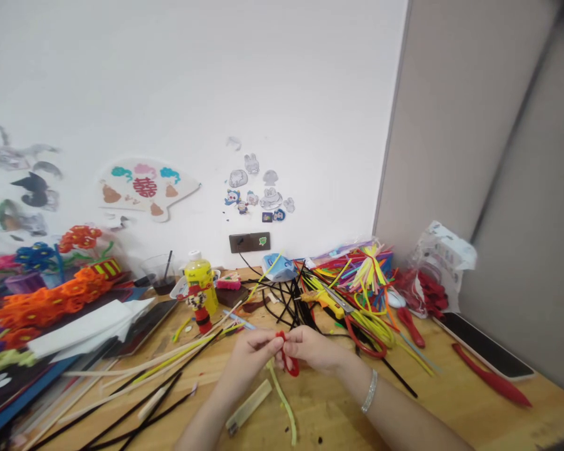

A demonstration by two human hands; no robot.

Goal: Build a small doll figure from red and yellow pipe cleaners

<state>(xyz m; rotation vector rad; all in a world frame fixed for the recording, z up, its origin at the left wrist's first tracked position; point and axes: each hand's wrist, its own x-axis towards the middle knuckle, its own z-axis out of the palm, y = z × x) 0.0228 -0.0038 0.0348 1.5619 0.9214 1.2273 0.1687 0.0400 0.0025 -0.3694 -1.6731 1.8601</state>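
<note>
My left hand (256,351) and my right hand (313,347) meet above the middle of the wooden table, thumbs and fingertips pinched together. Between them they hold a small red loop (292,366), which looks like a bent pipe cleaner; its upper part is partly covered by my fingers. Just below lies a yellow-green pipe cleaner (282,401), its top end hidden near my left fingers. A flat, pale translucent piece with a metal end (250,406) rests beside it. Farther right, red-handled scissors (365,338) lie close to my right forearm.
Black and yellow pipe cleaners (169,360) spread across the left. A yellow bottle (202,282) and a small figure (200,310) stand behind. Bundled colourful pipe cleaners (369,269) lie at the back right, near a dark phone-like slab (486,344) and red balloons (493,379).
</note>
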